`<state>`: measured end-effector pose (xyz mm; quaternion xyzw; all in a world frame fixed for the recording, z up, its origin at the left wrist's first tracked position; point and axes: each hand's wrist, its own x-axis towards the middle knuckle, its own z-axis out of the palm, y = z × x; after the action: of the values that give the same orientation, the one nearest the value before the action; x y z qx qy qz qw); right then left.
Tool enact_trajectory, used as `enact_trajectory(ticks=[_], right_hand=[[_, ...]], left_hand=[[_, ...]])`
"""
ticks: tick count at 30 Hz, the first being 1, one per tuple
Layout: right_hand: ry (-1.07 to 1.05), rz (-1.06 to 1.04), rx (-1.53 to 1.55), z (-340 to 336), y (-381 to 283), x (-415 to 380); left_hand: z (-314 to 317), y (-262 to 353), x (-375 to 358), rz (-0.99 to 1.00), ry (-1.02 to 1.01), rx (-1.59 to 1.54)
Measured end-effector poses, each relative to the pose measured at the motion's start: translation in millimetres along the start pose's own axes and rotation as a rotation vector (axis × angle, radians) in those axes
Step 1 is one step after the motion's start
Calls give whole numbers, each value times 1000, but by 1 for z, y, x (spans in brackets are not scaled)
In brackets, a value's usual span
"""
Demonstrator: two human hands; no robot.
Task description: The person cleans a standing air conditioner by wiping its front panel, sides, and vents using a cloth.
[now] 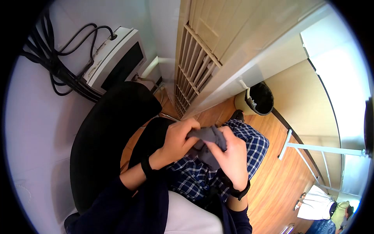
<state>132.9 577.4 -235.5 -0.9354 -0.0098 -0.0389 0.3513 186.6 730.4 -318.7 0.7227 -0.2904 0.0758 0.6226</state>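
Note:
A dark grey cloth (210,158), bunched and folded, is held between both hands above the lap in the head view. My left hand (177,142) pinches its left edge with thumb and fingers. My right hand (232,156) grips the cloth's right side, the thumb pressed on top. Part of the cloth hangs below the fingers, over blue plaid trousers (253,142). Both wrists carry black bands.
A black chair (101,136) stands at the left, near a wall box (117,58) with black cables. Ahead are a beige vented panel (198,58) and a lined bin (243,102). A white metal frame (327,149) stands right; another person (317,202) is at the lower right.

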Motion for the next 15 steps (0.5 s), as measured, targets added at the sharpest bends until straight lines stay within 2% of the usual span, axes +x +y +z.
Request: enact_trajectory(ticks=[2,5,9,10,13,15], right_hand=[[81,-24,36,-4,-7,7],[284,-92,145,-4,-26,20],[432,-181,185,-6,-49,39],[457,-201,199,-5,-52,45],[460,-48,196,4,-56,53],[445,-43,143,18,-40,58]], left_hand=[[1,2,16,94,175,-56],[-9,21,51,314,431,161],[-16,39,100,469,669,182],[-17,42,107,480,672,136],[-11,32,104,475,641,-14],[-5,12,95,430,624,-27]])
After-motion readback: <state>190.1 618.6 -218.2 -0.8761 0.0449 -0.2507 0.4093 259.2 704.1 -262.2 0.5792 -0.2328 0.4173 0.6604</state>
